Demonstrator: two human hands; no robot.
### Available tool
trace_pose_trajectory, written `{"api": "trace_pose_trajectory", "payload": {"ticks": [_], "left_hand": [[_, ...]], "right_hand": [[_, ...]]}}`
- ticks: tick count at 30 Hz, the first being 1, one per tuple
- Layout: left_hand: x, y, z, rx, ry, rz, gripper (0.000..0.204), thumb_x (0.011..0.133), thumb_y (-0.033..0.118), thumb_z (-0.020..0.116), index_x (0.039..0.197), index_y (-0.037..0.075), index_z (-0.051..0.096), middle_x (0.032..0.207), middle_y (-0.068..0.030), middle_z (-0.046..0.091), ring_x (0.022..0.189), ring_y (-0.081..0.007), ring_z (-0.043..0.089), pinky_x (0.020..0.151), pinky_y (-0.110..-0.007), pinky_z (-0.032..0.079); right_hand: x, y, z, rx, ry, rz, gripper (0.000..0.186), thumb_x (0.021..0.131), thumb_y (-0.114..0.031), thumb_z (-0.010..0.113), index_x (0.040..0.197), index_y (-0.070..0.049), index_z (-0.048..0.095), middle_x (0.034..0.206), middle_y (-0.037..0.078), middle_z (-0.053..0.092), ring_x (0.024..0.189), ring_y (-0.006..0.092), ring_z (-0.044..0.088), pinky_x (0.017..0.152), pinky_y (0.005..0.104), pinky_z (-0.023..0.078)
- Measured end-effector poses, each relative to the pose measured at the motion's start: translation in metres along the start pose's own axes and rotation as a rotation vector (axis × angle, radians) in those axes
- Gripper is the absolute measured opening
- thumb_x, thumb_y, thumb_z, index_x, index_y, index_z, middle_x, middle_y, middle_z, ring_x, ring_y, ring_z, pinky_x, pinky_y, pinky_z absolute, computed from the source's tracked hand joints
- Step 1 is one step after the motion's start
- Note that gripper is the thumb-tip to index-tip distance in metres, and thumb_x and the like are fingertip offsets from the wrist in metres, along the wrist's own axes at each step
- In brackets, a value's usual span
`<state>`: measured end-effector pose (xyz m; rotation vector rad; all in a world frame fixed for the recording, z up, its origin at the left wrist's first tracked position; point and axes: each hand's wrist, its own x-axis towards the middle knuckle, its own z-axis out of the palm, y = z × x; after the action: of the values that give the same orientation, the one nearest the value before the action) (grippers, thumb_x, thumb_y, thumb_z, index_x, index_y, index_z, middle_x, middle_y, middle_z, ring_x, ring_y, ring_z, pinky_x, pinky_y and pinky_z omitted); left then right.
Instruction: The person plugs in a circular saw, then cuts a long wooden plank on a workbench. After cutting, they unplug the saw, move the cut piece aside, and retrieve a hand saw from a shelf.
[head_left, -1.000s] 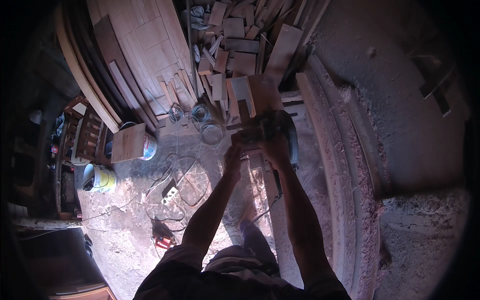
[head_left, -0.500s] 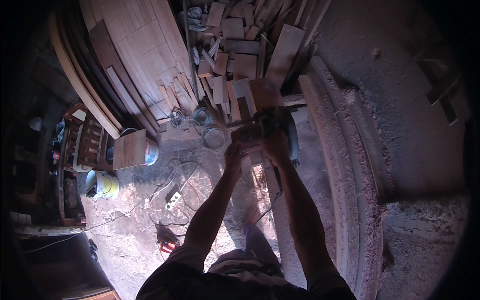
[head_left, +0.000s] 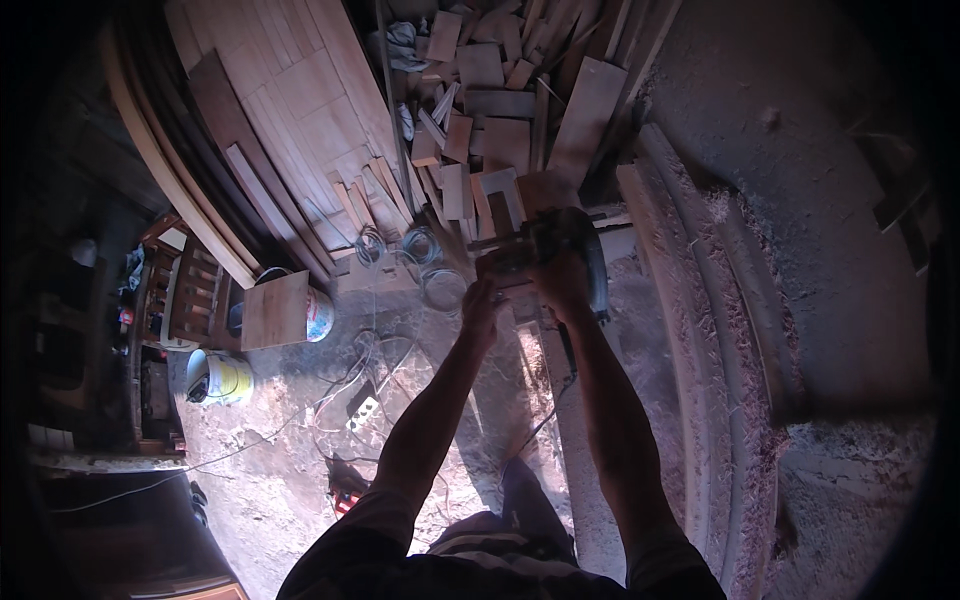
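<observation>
A dark circular saw (head_left: 572,235) with a rounded guard lies ahead of me at arm's length, over a long, narrow board (head_left: 590,450). My right hand (head_left: 560,285) is closed round its rear handle. Beside it, on the left, my left hand (head_left: 481,306) is closed at the edge of a brownish, blocky piece (head_left: 508,262) next to the saw. Shadow hides whether that piece is wood or part of the saw, and the left fingers are hard to make out. A dark cord (head_left: 545,415) trails from the saw toward my leg.
Long timbers (head_left: 690,330) covered in shavings run along the right. Beyond the saw lies a heap of wood offcuts (head_left: 500,145), with wire coils (head_left: 420,245) nearby. Left are a power strip (head_left: 362,405) with tangled cords, a red-and-black tool (head_left: 345,485) and a bucket (head_left: 222,378).
The whole view has shifted, so surroundings sit slightly lower and farther right. Against them, the saw and both hands have edged a little forward. Both hands keep their hold.
</observation>
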<state>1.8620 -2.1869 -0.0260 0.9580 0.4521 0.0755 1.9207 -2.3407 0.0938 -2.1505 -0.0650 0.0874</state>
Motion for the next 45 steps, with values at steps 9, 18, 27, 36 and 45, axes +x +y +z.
{"api": "trace_pose_trajectory", "payload": {"ticks": [9,18,27,36,45], "left_hand": [[-0.031,0.02,-0.01,-0.194,-0.256,0.062,0.029,0.099,0.025,0.062,0.123,0.01,0.056,0.116,-0.0032,0.063,0.108,-0.0158,0.06,0.094,-0.037,0.05],[-0.139,0.096,-0.019,-0.178,-0.389,0.336,0.052,0.095,0.028,0.066,0.136,0.002,0.047,0.144,-0.0168,0.047,0.136,-0.0301,0.044,0.114,-0.048,0.036],[-0.226,0.122,-0.132,-0.042,-0.101,0.251,0.063,0.1,0.039,0.059,0.148,0.004,0.037,0.14,-0.0158,0.053,0.124,-0.0282,0.058,0.102,-0.042,0.05],[-0.276,-0.01,-0.323,0.016,0.453,-0.367,0.056,0.103,0.055,0.043,0.133,0.008,0.051,0.12,-0.009,0.065,0.102,-0.0251,0.065,0.085,-0.04,0.052],[-0.377,-0.113,-0.394,1.269,0.276,-0.571,0.071,0.092,0.041,0.06,0.149,0.01,0.034,0.134,-0.02,0.056,0.122,-0.044,0.055,0.098,-0.051,0.047]], "right_hand": [[-0.072,0.006,-0.011,0.052,0.282,-0.456,0.058,0.079,-0.024,0.075,0.131,-0.004,0.057,0.117,0.022,0.067,0.105,0.0383,0.068,0.089,0.0461,0.056],[-0.156,-0.032,-0.011,0.173,0.069,-0.417,0.049,0.075,-0.022,0.079,0.119,-0.005,0.066,0.102,0.015,0.072,0.093,0.0319,0.072,0.081,0.0383,0.058],[-0.197,-0.075,0.089,0.247,-0.195,-0.488,0.05,0.078,-0.024,0.08,0.12,-0.003,0.063,0.109,0.018,0.067,0.099,0.0369,0.067,0.085,0.0443,0.054],[-0.215,-0.015,0.232,0.555,-0.71,0.193,0.038,0.085,-0.009,0.069,0.121,-0.003,0.059,0.095,0.009,0.064,0.082,0.0218,0.067,0.072,0.0351,0.056],[-0.205,0.021,0.363,-0.17,-0.628,-0.378,0.029,0.092,-0.021,0.063,0.117,-0.005,0.062,0.093,0.012,0.061,0.085,0.0273,0.064,0.08,0.0405,0.052]]}}
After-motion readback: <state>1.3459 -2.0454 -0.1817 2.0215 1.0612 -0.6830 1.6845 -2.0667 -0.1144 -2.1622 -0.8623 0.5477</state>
